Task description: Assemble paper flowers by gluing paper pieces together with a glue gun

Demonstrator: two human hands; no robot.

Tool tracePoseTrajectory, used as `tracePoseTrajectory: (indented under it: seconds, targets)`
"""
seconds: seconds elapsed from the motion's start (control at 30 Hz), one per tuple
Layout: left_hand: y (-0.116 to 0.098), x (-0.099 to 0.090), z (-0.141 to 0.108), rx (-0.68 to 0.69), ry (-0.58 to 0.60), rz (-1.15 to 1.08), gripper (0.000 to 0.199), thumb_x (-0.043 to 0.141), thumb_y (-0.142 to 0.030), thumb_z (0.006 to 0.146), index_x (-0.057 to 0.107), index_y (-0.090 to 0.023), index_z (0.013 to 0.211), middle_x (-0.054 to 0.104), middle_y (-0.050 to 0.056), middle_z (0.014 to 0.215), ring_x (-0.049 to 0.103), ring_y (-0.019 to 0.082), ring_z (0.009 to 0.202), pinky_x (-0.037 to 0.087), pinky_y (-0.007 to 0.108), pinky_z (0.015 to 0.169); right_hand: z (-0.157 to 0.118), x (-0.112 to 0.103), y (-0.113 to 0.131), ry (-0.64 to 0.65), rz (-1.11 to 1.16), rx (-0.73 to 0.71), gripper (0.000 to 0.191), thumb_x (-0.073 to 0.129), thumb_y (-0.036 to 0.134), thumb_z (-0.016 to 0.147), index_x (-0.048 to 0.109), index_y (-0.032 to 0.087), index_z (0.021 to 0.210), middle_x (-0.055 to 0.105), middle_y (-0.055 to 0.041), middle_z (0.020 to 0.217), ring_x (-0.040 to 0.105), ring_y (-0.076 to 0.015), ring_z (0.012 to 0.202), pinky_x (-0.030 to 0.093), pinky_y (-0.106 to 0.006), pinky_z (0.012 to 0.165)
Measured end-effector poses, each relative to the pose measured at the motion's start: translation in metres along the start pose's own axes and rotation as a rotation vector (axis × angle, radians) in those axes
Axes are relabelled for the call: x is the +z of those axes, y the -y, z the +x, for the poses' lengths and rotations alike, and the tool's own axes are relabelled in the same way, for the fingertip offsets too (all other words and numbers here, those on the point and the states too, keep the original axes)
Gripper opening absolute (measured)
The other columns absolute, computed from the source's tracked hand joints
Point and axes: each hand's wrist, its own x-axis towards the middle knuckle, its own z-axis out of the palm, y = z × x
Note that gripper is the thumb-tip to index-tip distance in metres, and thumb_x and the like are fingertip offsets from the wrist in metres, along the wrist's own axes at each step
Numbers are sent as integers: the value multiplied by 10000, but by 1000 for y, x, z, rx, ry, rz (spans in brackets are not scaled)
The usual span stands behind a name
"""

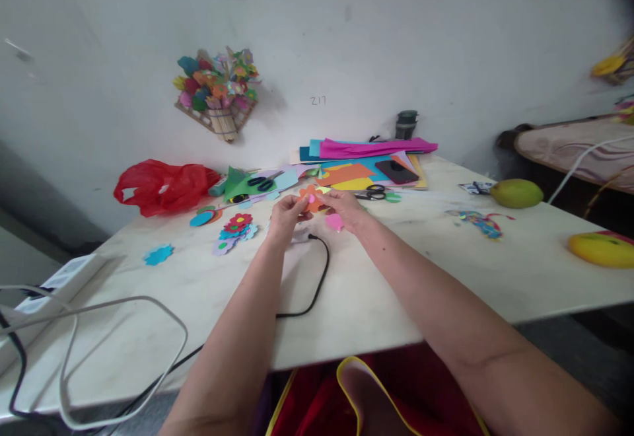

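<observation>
Over the middle of the table, an orange paper flower with a pink round centre is pinched between both my hands. My left hand grips its left edge, thumb near the centre. From the other side, my right hand has closed fingers on the right edge. Just below the right fingers shows a pink paper piece; whether it touches them I cannot tell. To the left lie finished-looking layered paper flowers, among them a red flower, and a separate blue paper flower.
Scissors and another dark-handled pair lie behind the hands, near coloured sheets and a phone. A black cable curves below. A red plastic bag sits left, a mango right, a power strip front left.
</observation>
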Motion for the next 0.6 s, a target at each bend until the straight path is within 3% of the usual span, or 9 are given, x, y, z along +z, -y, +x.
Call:
tracePoseTrajectory:
  seconds: [0.2, 0.6]
  targets:
    - [1, -2, 0, -9, 60, -14, 461, 749, -537, 617, 518, -143, 680, 573, -17, 643, 578, 90, 540, 555, 298, 641, 0, 1, -1, -30, -58, -44, 339, 725, 498, 608, 623, 175, 608, 603, 3, 590, 542, -128, 619, 353, -265, 602]
    - [3, -2, 1, -14, 60, 37, 420, 783, -493, 597, 576, -135, 668, 598, 4, 627, 583, 103, 564, 550, 287, 645, -1, 2, 0, -39, -114, -77, 320, 693, 491, 624, 631, 179, 599, 591, -3, 598, 519, -137, 631, 344, -268, 589]
